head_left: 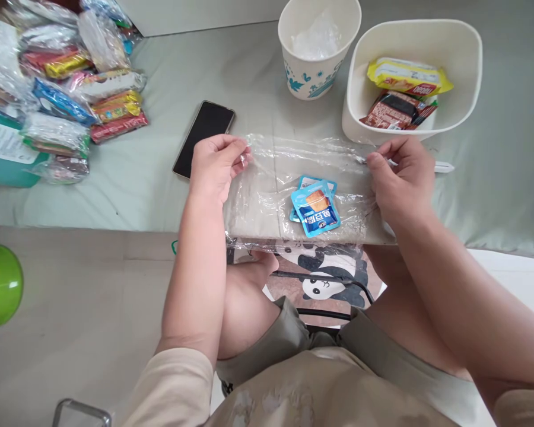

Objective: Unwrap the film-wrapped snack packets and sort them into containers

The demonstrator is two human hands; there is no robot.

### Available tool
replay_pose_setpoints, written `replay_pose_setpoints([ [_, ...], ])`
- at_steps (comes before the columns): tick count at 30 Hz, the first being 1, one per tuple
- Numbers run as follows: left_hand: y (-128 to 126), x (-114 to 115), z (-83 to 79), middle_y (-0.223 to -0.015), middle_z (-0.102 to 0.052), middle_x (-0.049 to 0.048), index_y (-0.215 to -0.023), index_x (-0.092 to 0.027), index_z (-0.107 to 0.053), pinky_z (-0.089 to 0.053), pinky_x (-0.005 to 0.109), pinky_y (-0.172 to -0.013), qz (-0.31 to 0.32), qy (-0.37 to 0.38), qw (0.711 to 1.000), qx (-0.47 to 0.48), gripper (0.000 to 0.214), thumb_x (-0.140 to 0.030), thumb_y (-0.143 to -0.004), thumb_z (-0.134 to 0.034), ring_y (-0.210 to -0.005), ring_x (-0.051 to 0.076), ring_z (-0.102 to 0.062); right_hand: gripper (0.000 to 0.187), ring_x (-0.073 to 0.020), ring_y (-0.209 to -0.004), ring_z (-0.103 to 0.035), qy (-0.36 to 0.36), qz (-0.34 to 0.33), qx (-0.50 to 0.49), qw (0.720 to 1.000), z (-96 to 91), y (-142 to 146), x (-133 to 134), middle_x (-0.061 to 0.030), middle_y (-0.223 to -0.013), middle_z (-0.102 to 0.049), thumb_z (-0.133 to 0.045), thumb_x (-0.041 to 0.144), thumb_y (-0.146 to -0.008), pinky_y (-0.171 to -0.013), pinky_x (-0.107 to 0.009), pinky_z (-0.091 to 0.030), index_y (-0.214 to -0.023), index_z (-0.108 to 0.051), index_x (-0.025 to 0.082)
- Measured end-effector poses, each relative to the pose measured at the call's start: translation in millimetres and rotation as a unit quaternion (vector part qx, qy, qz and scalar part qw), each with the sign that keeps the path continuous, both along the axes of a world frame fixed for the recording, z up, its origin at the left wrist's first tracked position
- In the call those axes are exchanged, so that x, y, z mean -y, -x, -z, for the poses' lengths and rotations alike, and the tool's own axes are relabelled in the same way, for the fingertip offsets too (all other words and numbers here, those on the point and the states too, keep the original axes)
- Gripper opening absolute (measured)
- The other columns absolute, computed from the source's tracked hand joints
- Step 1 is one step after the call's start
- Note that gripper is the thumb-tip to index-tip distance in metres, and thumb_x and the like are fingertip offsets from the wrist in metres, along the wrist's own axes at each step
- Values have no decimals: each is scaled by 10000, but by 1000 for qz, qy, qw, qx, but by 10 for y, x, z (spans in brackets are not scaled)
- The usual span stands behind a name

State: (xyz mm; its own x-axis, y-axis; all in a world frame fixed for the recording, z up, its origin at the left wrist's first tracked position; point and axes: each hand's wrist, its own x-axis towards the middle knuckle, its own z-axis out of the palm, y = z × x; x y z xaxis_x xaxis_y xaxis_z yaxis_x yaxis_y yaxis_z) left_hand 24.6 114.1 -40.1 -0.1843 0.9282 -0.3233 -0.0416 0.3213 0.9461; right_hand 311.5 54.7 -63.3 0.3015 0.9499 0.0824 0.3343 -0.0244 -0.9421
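Observation:
A clear plastic bag (262,201) is stretched between my two hands at the front edge of the covered surface. My left hand (216,163) pinches its upper left corner, close to a black phone (204,136). At the upper right corner my right hand (400,175) grips the same plastic, fingers closed. Two small blue snack packets (317,207) overlap within the bag's outline; I cannot tell whether they lie inside it or on it. Past my right hand pokes the end of a white, pen-like thing (444,168), partly hidden.
A white bin (469,83) holding a yellow packet (409,77) and a brown packet (389,111) stands at the back right. Beside it is a paper cup (311,77) with crumpled clear plastic inside. Many wrapped snacks (84,77) are piled at left. A green bin (0,286) stands lower left.

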Motion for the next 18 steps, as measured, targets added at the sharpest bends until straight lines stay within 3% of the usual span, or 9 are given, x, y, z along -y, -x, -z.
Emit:
replay_pose_setpoints([
  [4, -30, -32, -23, -753, -659, -25, -732, -237, -572, -509, 253, -624, -41, -41, 998, -12, 242, -205, -901, -742, -704, 99, -639, 165, -90, -555, -389, 1, 4, 14, 1000, 2, 9, -8, 36, -740, -527, -708, 334, -823, -522, -257, -287, -823, -583, 226],
  [9, -98, -41, -133, -832, -651, -59, -842, -222, -510, -352, 293, -553, -52, -126, 988, -67, 228, -120, -1009, -628, -667, 59, -527, 187, -76, -496, -358, 4, 12, 38, 999, -34, 38, -8, 45, -708, -538, -709, 368, -784, -500, -267, -276, -795, -585, 230],
  [14, -102, -5, -230, -784, -575, -44, -901, -234, -486, -324, 328, -568, -37, -215, 967, -129, 259, -401, -1057, -607, -644, 87, -462, 160, -65, -498, -334, -2, 5, 35, 999, -58, 52, 7, 49, -719, -536, -677, 344, -794, -514, -268, -271, -795, -576, 219],
  [17, -76, -58, -148, -673, -460, -35, -884, -253, -481, -325, 353, -581, -49, -188, 965, -174, 222, -326, -1077, -562, -611, 123, -432, 147, -73, -521, -346, -20, 6, 24, 1000, -42, 55, -4, 39, -742, -535, -677, 322, -821, -529, -277, -276, -813, -571, 221],
  [18, -60, -87, -105, -672, -428, -32, -884, -251, -469, -340, 353, -613, -27, -162, 970, -181, 213, -261, -1087, -532, -630, 126, -429, 133, -78, -530, -352, -28, 9, 19, 999, -39, 56, -6, 30, -766, -544, -678, 302, -831, -535, -283, -288, -830, -569, 225],
])
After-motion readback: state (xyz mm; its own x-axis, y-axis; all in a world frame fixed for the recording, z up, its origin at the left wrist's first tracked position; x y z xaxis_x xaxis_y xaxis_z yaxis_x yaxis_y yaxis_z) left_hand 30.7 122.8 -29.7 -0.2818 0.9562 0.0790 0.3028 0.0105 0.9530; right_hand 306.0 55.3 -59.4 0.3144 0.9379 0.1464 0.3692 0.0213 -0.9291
